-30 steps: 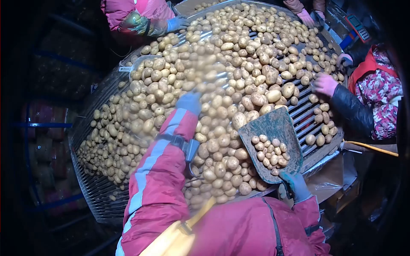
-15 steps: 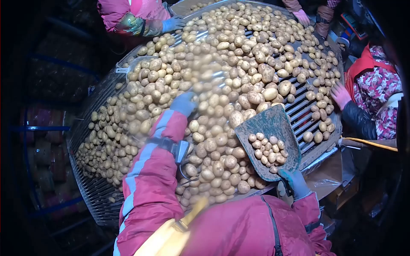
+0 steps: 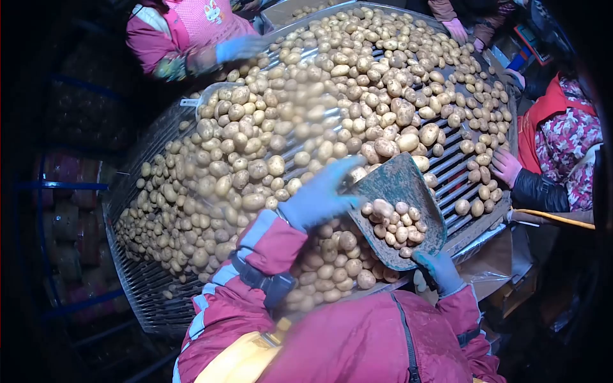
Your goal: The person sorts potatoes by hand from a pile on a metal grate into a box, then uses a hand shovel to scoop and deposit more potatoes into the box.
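My left hand (image 3: 320,195), in a blue glove, is over the potatoes beside the left edge of the green scoop (image 3: 408,191). Its fingers are spread and slightly blurred, with nothing held in them. My right hand (image 3: 439,270), also gloved, is closed round the scoop's handle at the scoop's lower end. Several small potatoes (image 3: 401,228) lie inside the scoop. Larger potatoes (image 3: 236,159) are heaped around it on a slatted metal table (image 3: 454,173).
Across the table at the upper left is a co-worker's blurred gloved hand (image 3: 239,48). Pink-gloved hands of others rest at the right edge (image 3: 506,167) and the top (image 3: 456,29). A clear scoop (image 3: 205,97) lies at the upper left. Cardboard (image 3: 488,258) is at the lower right.
My left hand has moved right from the potatoes to the scoop's edge, and its fingers now spread. The scoop stays nearly in place. The upper-left co-worker's hand has shifted left.
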Tool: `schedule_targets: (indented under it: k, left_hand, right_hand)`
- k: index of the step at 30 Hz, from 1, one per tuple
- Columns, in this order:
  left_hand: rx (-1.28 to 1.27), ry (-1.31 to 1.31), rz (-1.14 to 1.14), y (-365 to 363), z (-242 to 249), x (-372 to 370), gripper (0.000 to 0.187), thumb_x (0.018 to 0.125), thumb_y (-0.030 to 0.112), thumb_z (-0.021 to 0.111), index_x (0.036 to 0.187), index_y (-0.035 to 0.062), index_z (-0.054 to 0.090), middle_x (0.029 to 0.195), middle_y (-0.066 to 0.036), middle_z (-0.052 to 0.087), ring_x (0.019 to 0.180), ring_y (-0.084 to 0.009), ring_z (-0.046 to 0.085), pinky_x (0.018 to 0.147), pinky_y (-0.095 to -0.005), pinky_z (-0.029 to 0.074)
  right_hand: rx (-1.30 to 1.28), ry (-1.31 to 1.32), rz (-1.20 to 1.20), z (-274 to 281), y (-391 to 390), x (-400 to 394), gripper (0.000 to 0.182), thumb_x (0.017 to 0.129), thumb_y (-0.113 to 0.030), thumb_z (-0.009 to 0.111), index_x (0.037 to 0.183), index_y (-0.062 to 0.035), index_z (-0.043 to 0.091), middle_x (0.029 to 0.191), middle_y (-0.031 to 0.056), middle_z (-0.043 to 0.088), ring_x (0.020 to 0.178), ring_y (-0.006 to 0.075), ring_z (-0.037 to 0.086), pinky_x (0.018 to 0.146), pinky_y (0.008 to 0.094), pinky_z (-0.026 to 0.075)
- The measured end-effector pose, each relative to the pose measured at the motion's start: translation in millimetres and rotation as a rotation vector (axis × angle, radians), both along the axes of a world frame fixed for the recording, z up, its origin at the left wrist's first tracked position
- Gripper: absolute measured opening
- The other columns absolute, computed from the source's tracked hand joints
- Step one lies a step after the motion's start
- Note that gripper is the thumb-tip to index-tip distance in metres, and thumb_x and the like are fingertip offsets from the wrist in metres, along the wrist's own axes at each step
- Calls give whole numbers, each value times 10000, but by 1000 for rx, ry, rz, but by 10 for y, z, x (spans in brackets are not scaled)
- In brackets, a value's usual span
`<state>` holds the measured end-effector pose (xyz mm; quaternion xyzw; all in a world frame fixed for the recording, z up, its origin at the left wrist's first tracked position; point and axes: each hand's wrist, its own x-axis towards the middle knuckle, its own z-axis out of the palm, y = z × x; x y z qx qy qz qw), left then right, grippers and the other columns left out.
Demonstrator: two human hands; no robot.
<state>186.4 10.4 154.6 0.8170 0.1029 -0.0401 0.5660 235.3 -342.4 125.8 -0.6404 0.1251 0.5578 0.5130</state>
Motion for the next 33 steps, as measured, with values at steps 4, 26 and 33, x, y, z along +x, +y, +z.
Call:
schedule_targets:
  k: [4,26,33]
  left_hand:
    - [11,58,279,733,-684,172,652,884,281,761,1456,84,517,1415,-156,544,1261,-280,544,1047,-404,474]
    - [589,-64,249,937,-1434,355,327,986,334,561,1244,168,673,1119,-168,679,1011,-363,664,877,-449,538]
    - [928,253,166,1032,-1790,814,370,905,398,633,1198,174,658,1197,-143,669,1104,-357,645,932,-497,513]
  right_hand:
    - [-70,-80,-35,-116,-89,-5,241,935,-199,689,1070,-1,661,775,54,682,566,136,611,491,261,451]
    - [-16,43,-133,-263,-101,53,272,951,-315,703,910,-47,682,610,67,669,428,159,601,368,247,392]
    - [-43,-85,-115,-278,-135,14,307,945,-338,707,903,-35,688,607,91,670,416,184,599,363,264,401]
